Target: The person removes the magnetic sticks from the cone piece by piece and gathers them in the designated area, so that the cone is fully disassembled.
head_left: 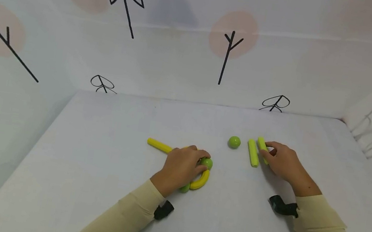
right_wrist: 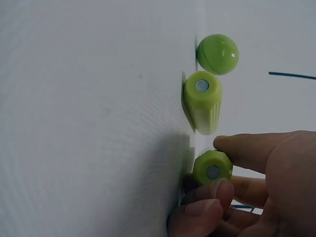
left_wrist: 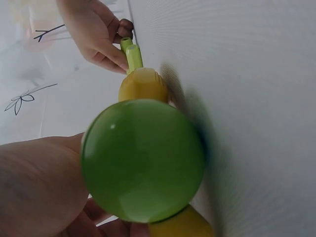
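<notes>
In the head view my left hand (head_left: 182, 167) has its thumb and index finger round a green ball (head_left: 207, 163). Close by its thumb lies a yellow curved rod (head_left: 200, 181), joining a second green ball (head_left: 184, 188) beneath the wrist. A straight yellow rod (head_left: 159, 145) reaches out to the left, its inner end hidden by the hand. My right hand (head_left: 284, 161) pinches a light-green rod (head_left: 263, 144) between thumb and fingers. In the right wrist view that rod (right_wrist: 212, 168) shows a round metal end.
Just left of the held rod, another light-green rod (head_left: 253, 153) lies on the white table (head_left: 87, 197). A loose green ball (head_left: 234, 142) sits beyond it. Patterned white cloth (head_left: 179, 63) rises at the back and sides.
</notes>
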{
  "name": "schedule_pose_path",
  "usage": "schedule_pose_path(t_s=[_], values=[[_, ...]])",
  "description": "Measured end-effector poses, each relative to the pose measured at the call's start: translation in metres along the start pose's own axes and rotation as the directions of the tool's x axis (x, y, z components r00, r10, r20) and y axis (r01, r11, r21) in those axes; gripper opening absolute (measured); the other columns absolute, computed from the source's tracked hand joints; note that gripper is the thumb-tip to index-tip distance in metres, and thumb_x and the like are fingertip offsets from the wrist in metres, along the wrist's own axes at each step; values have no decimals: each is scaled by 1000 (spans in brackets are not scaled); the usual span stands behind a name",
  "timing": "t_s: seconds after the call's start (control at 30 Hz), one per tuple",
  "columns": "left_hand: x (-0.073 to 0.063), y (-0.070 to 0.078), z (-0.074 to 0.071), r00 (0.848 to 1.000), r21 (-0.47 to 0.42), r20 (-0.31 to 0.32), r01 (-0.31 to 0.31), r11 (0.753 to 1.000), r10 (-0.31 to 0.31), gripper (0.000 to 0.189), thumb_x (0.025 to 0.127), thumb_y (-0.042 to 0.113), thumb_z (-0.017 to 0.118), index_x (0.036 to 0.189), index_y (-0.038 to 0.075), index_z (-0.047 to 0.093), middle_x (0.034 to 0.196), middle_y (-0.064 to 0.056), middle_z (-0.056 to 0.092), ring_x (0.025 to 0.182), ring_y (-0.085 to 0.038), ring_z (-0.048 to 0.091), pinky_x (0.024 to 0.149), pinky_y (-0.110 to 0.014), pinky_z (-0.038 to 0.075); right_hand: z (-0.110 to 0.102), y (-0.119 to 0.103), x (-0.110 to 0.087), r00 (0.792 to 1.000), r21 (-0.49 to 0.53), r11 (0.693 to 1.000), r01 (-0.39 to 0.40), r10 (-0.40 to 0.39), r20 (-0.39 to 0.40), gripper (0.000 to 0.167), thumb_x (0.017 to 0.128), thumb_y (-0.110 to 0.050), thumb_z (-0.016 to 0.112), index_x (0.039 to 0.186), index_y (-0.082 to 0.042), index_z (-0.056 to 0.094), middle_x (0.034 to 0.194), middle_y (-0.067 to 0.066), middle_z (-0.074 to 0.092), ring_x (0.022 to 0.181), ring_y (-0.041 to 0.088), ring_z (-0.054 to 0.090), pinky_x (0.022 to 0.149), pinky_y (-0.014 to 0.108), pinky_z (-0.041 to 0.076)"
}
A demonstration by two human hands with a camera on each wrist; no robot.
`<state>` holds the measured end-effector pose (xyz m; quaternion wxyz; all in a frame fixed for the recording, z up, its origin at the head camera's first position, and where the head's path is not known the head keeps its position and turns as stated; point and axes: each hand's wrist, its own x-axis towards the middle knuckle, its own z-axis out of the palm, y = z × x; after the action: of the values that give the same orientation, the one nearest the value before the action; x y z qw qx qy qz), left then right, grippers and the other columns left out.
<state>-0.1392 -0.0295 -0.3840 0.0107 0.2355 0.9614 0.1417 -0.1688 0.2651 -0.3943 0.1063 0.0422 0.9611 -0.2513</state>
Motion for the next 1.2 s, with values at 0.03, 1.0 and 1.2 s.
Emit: schedule_pose_path(t_s=[0.03,1.0,1.2], values=[[0,0,0,1000,-1,2,2,1000,-2,34,91,38,73,123,28,71,102,6,72,81,-6,62,64,-23,43,0,0,0,1000,-6,1000,0,0,0,57,103,-30,52,144,9,42,117,31,58,81,26,59,60,29,49],[-2,-3,-1,999,-15,16,-41,999,41,36,92,36,73,126,25,69,108,6,72,87,-5,64,66,-22,46,3,-13,-10,977,33,995,91,-83,-195,39,102,-25,53,131,0,57,101,21,58,75,25,53,54,29,44],[-1,-12,-9,1000,-84,6,-17,996,17,32,92,32,73,123,22,70,102,5,71,81,-6,63,62,-20,45,20,-45,-26,943,41,963,267,-252,-218,26,98,-16,61,119,-2,66,92,14,62,74,22,53,56,28,45]])
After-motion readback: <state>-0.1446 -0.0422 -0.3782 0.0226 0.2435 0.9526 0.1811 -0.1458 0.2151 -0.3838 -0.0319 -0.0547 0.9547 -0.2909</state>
